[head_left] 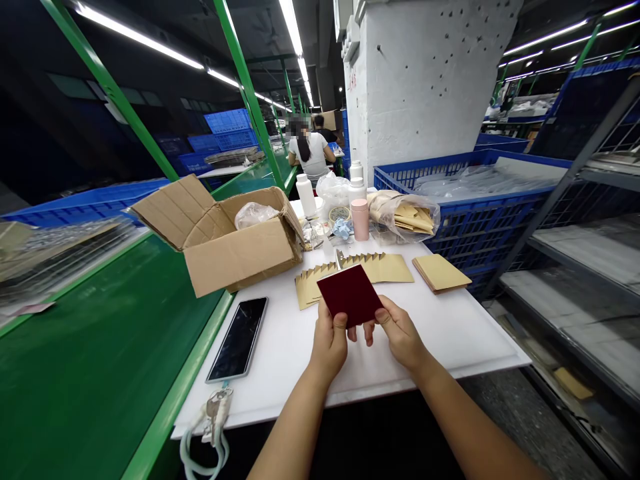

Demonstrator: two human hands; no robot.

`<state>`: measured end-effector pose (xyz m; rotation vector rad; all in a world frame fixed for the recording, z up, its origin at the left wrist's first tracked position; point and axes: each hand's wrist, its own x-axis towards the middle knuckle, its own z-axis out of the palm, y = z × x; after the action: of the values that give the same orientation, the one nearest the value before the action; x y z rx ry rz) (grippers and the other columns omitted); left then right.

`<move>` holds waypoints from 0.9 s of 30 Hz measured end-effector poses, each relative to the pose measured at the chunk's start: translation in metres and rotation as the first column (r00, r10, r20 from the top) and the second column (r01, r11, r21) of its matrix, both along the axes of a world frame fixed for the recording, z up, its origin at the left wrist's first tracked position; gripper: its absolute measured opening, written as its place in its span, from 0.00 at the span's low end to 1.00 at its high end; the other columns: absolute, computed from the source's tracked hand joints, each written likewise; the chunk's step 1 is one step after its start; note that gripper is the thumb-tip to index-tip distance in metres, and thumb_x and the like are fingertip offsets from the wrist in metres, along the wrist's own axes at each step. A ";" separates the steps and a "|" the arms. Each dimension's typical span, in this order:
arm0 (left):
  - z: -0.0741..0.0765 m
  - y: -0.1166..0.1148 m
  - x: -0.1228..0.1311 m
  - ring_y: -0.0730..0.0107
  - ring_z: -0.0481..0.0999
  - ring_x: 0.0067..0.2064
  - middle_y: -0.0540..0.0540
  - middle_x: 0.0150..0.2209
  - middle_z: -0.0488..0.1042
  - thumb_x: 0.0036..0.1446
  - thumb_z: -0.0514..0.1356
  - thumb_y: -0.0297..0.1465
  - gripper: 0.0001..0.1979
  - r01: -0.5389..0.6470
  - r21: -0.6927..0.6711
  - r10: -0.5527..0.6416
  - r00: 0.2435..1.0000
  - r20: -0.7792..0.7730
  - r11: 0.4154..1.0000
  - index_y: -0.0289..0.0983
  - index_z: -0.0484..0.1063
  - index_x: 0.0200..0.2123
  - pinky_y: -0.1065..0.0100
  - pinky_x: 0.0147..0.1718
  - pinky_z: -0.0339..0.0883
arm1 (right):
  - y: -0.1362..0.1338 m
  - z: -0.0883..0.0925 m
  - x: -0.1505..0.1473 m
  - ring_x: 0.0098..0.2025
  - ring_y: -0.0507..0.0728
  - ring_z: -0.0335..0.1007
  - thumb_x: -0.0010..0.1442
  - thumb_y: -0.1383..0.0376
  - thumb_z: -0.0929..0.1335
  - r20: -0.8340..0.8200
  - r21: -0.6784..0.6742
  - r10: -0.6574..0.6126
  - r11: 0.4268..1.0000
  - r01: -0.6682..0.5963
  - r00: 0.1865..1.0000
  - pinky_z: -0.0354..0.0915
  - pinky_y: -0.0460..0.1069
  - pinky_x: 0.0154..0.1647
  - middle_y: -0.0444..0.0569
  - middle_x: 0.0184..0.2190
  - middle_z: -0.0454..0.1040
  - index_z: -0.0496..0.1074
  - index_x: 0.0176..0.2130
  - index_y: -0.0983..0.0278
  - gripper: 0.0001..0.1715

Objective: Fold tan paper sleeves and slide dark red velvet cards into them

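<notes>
A flat dark red square (350, 295) is held up over the white table (425, 333). My left hand (329, 340) grips its lower left side, thumb on the front face. On its lower right corner, my right hand (400, 333) pinches it, with some fingers behind. Just beyond the square lies a fanned row of tan envelopes (395, 268), partly hidden by it. A neat stack of tan envelopes (443, 272) rests to the right. A black phone (238, 340) lies on the table's left side.
An open cardboard box (240, 257) stands at the back left. White bottles (306, 195), a pink jar (359, 220) and a bag of envelopes (413, 217) fill the back. Keys (218, 407) hang at the front left edge. Blue crates (460, 227) and a metal rack (580, 253) stand right.
</notes>
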<state>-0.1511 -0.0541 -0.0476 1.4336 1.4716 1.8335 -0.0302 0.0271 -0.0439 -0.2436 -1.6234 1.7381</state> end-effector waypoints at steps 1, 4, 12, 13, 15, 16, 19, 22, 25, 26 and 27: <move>-0.001 0.000 0.000 0.77 0.63 0.21 0.52 0.29 0.62 0.64 0.47 0.42 0.16 -0.003 0.007 0.003 1.000 -0.003 1.000 0.40 0.55 0.51 0.72 0.22 0.59 | 0.000 0.001 0.000 0.22 0.53 0.66 0.63 0.52 0.58 -0.009 0.001 0.004 1.000 -0.004 1.000 0.64 0.49 0.26 0.44 0.21 0.69 0.66 0.46 0.66 0.22; 0.001 0.000 0.000 0.77 0.63 0.21 0.52 0.29 0.62 0.63 0.48 0.42 0.17 -0.009 0.031 0.008 1.000 0.014 0.999 0.40 0.55 0.51 0.71 0.22 0.60 | 0.000 0.003 0.000 0.24 0.54 0.67 0.64 0.54 0.58 -0.036 -0.004 0.045 0.999 -0.046 0.998 0.65 0.51 0.29 0.45 0.22 0.70 0.65 0.50 0.66 0.22; 0.011 0.002 0.002 0.77 0.62 0.20 0.51 0.30 0.64 0.63 0.49 0.42 0.17 -0.007 0.123 -0.004 0.996 0.088 0.992 0.40 0.55 0.51 0.71 0.20 0.60 | 0.007 0.015 0.008 0.37 0.56 0.66 0.57 0.56 0.65 -0.025 0.180 -0.252 0.951 0.252 0.967 0.63 0.53 0.40 0.49 0.35 0.69 0.67 0.49 0.62 0.22; 0.010 0.002 0.002 0.76 0.63 0.20 0.51 0.29 0.64 0.63 0.49 0.42 0.18 -0.011 0.117 0.002 0.997 0.074 0.993 0.40 0.54 0.52 0.70 0.21 0.60 | 0.007 0.022 0.007 0.40 0.57 0.66 0.57 0.56 0.65 -0.028 0.238 -0.315 0.920 0.312 0.949 0.62 0.53 0.42 0.50 0.37 0.69 0.67 0.49 0.61 0.21; 0.006 0.001 0.001 0.74 0.63 0.21 0.52 0.26 0.64 0.63 0.48 0.42 0.19 -0.014 0.074 0.012 1.000 0.027 0.997 0.39 0.53 0.53 0.70 0.22 0.61 | 0.006 0.038 0.003 0.42 0.58 0.66 0.56 0.56 0.66 -0.040 0.314 -0.379 0.874 0.371 0.925 0.62 0.53 0.44 0.50 0.39 0.70 0.68 0.49 0.61 0.21; 0.004 0.001 0.001 0.73 0.64 0.22 0.52 0.25 0.63 0.64 0.48 0.41 0.18 -0.018 0.049 0.018 1.000 -0.009 0.999 0.39 0.53 0.53 0.69 0.23 0.61 | 0.007 0.046 0.001 0.41 0.58 0.66 0.55 0.56 0.67 -0.052 0.324 -0.391 0.864 0.386 0.919 0.62 0.53 0.44 0.50 0.38 0.71 0.68 0.48 0.61 0.21; 0.000 0.001 0.002 0.71 0.65 0.22 0.53 0.23 0.64 0.63 0.48 0.42 0.18 -0.033 0.014 0.034 0.993 -0.109 0.999 0.38 0.56 0.51 0.68 0.24 0.61 | 0.011 0.065 -0.006 0.35 0.55 0.67 0.54 0.56 0.68 -0.089 0.248 -0.381 0.887 0.391 0.920 0.64 0.51 0.40 0.47 0.32 0.72 0.72 0.39 0.61 0.14; 0.004 0.002 0.006 0.70 0.66 0.23 0.52 0.23 0.66 0.62 0.50 0.42 0.17 -0.051 0.030 0.055 0.991 -0.121 0.998 0.38 0.58 0.48 0.66 0.26 0.63 | 0.015 0.067 0.000 0.30 0.54 0.67 0.57 0.51 0.64 -0.097 0.083 -0.321 0.941 0.329 0.942 0.65 0.50 0.35 0.47 0.27 0.72 0.73 0.31 0.62 0.19; 0.011 0.005 0.006 0.68 0.66 0.23 0.52 0.23 0.67 0.59 0.53 0.43 0.17 -0.053 0.033 0.055 0.997 -0.046 0.998 0.38 0.62 0.45 0.64 0.29 0.66 | 0.009 0.054 0.014 0.37 0.56 0.70 0.53 0.46 0.65 -0.100 -0.027 -0.259 0.966 0.258 0.961 0.65 0.51 0.39 0.51 0.38 0.74 0.73 0.41 0.63 0.27; 0.012 0.007 0.006 0.68 0.67 0.23 0.51 0.23 0.67 0.58 0.53 0.44 0.17 -0.040 0.009 0.041 0.999 -0.034 0.999 0.39 0.62 0.45 0.64 0.28 0.67 | 0.004 0.048 0.017 0.37 0.56 0.70 0.46 0.47 0.70 -0.070 -0.058 -0.257 0.966 0.253 0.964 0.65 0.51 0.40 0.49 0.39 0.74 0.71 0.44 0.61 0.30; 0.012 0.009 0.005 0.66 0.69 0.24 0.51 0.24 0.68 0.57 0.54 0.45 0.17 -0.054 -0.026 0.052 0.997 -0.053 0.998 0.39 0.64 0.44 0.64 0.28 0.68 | 0.000 0.042 0.018 0.35 0.56 0.70 0.40 0.50 0.74 -0.009 -0.078 -0.236 0.969 0.235 0.972 0.65 0.51 0.40 0.45 0.36 0.75 0.71 0.42 0.59 0.31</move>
<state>-0.1464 -0.0447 -0.0359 1.4536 1.5686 1.8124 -0.0121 0.0270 -0.0020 -0.4385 -1.4528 1.6158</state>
